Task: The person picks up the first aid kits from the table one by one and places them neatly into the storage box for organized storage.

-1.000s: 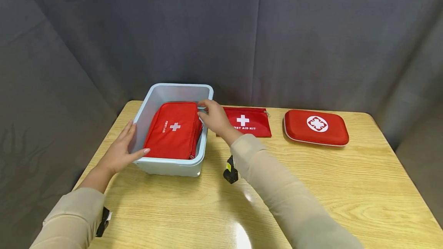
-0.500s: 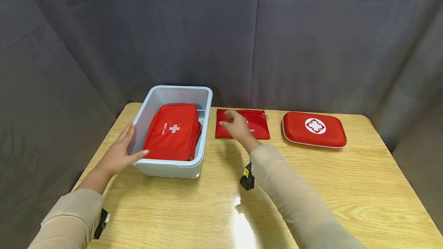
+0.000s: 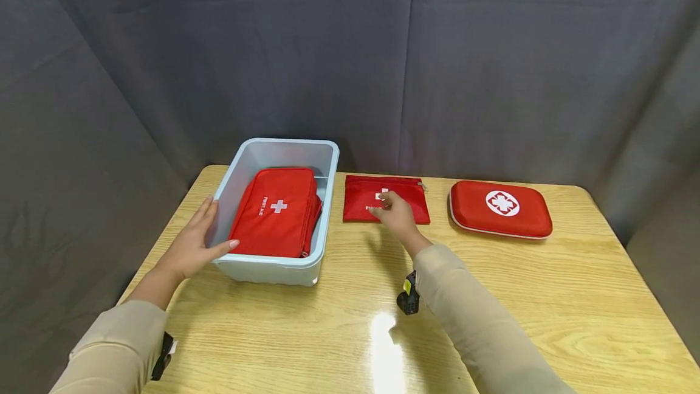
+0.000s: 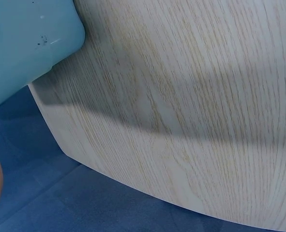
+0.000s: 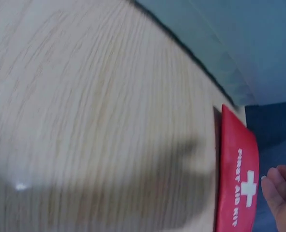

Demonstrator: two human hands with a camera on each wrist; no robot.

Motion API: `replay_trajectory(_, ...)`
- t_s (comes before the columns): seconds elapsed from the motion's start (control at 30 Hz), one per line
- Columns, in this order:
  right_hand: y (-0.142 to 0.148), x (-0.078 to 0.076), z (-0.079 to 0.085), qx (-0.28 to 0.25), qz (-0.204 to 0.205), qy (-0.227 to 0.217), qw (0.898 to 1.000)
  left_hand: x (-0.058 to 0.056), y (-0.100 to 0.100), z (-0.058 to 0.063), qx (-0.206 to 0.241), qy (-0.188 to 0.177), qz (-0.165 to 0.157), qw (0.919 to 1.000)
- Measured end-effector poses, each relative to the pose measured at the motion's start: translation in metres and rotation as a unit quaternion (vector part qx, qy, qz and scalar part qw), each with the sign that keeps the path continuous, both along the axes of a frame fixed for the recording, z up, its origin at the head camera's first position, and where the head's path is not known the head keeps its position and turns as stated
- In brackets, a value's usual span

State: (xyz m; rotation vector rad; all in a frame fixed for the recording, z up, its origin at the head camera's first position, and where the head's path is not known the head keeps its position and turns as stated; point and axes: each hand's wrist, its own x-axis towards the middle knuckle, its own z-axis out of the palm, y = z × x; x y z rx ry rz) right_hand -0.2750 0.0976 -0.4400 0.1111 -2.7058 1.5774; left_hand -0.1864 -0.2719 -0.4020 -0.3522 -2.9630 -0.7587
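Left hand (image 3: 188, 249): It was laid at the near left corner of the tub, with the fingers stretched along the left side and the thumb reached over the front rim. Nothing was clasped by it. A beige sleeve (image 3: 112, 345) was worn on this arm, and a black device (image 3: 160, 357) was strapped at the wrist.
Pale blue tub (image 3: 268, 270): It was set on the left part of the table (image 3: 306, 333), upright and without a cover, its left side touched by the left hand.
FIRST AID pouch (image 3: 273, 217): It was contained in the tub, laid with its white cross facing up. A zipped red edge was shown along its right side; whether this belonged to a second pouch could not be told.
FIRST AID KIT pouch (image 3: 358, 199): It was laid flat on the table, just to the right of the tub, with its cross and lettering partly covered by the right hand in the head view.
Right hand (image 3: 399, 216): It was held just over the flat pouch, its fingers loosely bent and parted from the thumb, with nothing grasped. A narrow gap to the pouch was shown in the right wrist view.
Hard red case (image 3: 500, 209): It was placed farthest right, apart from the flat pouch, with a round white emblem displayed on top.
Dark curtain (image 3: 350, 65): It was hung behind the table.
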Motion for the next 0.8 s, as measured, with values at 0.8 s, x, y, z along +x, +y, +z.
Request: replay_trajectory(0.8, 0.062, -0.002, -0.035, 0.050, -0.093, -0.100, 0.989, 0.000, 0.000, 0.000, -0.001, -0.008, 0.005, 0.9999)
